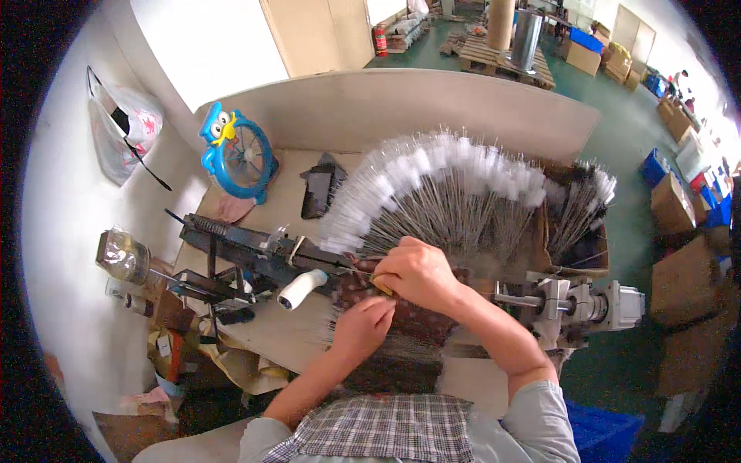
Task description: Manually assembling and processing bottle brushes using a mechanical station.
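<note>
My right hand is closed in a pinch beside the tip of a black bench machine. A thin wire-like line runs from that tip towards its fingers, but what they grip is hidden. Below it, my left hand is also closed, its fingertips close to the right hand. A small yellowish piece shows between the hands; I cannot tell what it is. Under them lies a dark brown patterned cloth. Just beyond, many wire-stemmed brushes with white bristles lie fanned out.
A white-handled lever sticks out left of my hands. At the right stands a metal motor unit with a shaft. Behind it, a cardboard box holds more brushes. A blue cartoon fan and a dark phone are farther back.
</note>
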`<state>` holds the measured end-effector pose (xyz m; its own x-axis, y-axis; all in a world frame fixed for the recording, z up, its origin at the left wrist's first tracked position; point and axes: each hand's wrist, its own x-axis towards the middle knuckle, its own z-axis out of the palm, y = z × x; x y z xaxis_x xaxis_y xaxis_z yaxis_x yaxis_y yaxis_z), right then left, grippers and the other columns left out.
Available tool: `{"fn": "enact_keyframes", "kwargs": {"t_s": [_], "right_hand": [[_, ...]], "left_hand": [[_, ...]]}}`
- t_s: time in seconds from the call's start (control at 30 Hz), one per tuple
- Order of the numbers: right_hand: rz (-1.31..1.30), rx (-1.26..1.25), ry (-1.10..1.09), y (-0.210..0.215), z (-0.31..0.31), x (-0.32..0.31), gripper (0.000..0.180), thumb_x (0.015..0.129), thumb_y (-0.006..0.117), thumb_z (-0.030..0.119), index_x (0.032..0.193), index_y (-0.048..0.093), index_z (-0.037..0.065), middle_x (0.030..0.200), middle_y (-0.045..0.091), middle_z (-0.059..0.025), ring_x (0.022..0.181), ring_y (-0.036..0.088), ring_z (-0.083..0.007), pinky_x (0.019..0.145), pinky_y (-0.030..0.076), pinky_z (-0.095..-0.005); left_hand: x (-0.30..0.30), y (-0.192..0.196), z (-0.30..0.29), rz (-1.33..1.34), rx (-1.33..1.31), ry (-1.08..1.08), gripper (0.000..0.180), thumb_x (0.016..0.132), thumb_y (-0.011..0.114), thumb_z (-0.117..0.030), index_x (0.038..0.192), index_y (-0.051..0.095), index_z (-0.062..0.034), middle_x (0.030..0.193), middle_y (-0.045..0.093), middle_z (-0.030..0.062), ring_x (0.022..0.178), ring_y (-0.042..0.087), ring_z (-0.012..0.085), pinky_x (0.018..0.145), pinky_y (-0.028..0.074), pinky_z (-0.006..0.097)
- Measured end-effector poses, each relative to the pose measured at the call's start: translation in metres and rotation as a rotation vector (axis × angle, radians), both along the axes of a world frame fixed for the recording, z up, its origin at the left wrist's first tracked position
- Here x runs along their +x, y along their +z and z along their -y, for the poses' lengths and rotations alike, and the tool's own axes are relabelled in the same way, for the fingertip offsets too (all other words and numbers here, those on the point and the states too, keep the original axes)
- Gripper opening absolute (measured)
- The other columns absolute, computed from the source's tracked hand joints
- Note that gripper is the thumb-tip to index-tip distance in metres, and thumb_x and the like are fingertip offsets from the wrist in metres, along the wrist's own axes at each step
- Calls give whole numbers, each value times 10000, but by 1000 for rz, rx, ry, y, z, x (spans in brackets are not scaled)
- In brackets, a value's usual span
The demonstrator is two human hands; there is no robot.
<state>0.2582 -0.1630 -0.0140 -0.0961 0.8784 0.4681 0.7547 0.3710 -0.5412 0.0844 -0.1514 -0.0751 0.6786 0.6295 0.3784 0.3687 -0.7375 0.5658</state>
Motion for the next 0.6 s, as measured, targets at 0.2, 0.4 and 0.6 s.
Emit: {"fn": "enact_keyframes", "kwargs": {"t_s": [0.2,0.4,0.6], "right_hand": [[125,-30,-95,-16,-26,-32,95,701,654,214,718,651,120,697,595,0,775,557,-216,671,480,-342],[160,-68,-144,-15,-32,-40,105,678,662,204,693,636,104,700,598,-4,775,558,-211,660,480,-346],[176,-77,-113,-8,-27,-42,104,699,654,194,728,653,95,714,604,-9,775,553,-217,675,478,-343]], "left_hand": [[-59,0,-18,427,-1209,315,305,891,535,-315,903,643,-30,844,636,63,657,581,156,589,460,287],[-52,26,-39,889,-1599,196,455,889,471,-454,850,636,-32,797,619,71,615,586,169,560,467,283],[-42,-30,-46,47,-811,225,389,750,698,-361,662,657,15,596,621,34,592,580,114,545,455,269]]}}
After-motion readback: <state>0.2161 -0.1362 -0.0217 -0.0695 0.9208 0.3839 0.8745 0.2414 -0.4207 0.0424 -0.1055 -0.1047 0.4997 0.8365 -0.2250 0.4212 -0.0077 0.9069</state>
